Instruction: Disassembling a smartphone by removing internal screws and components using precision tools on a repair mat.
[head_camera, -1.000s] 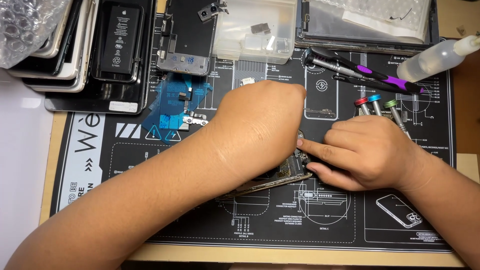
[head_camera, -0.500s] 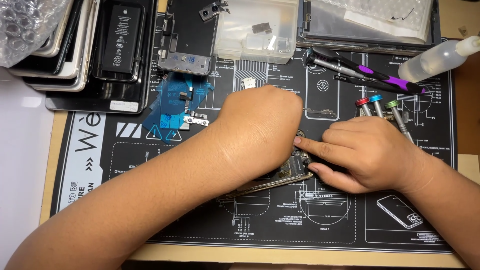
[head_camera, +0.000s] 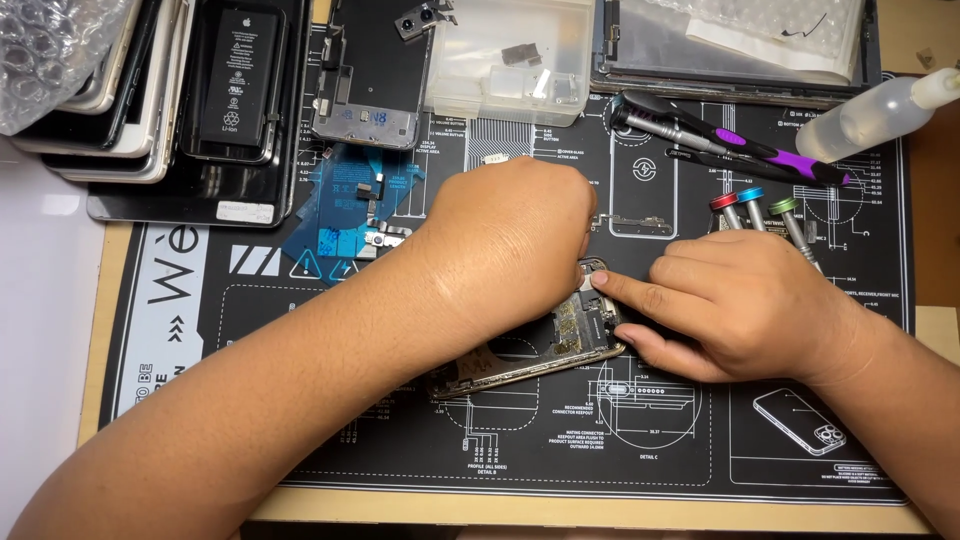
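Note:
An opened phone frame (head_camera: 560, 345) with bare circuitry lies on a black repair mat (head_camera: 400, 440). My left hand (head_camera: 510, 240) covers its upper half, fingers curled down over it and holding it. My right hand (head_camera: 740, 305) comes in from the right; its forefinger tip presses the frame's top corner and the thumb rests against its lower right edge. What the left fingers do underneath is hidden.
Three screwdrivers with red, blue and green caps (head_camera: 750, 205) lie above my right hand, a purple-handled tool (head_camera: 760, 150) and clear squeeze bottle (head_camera: 870, 115) beyond. A clear parts box (head_camera: 510, 60), blue film pieces (head_camera: 345, 215), a battery (head_camera: 238, 75) and stacked phone parts sit up top.
Both hands stay on the phone frame; my right forefinger has shifted slightly along the top corner. Nothing else has moved.

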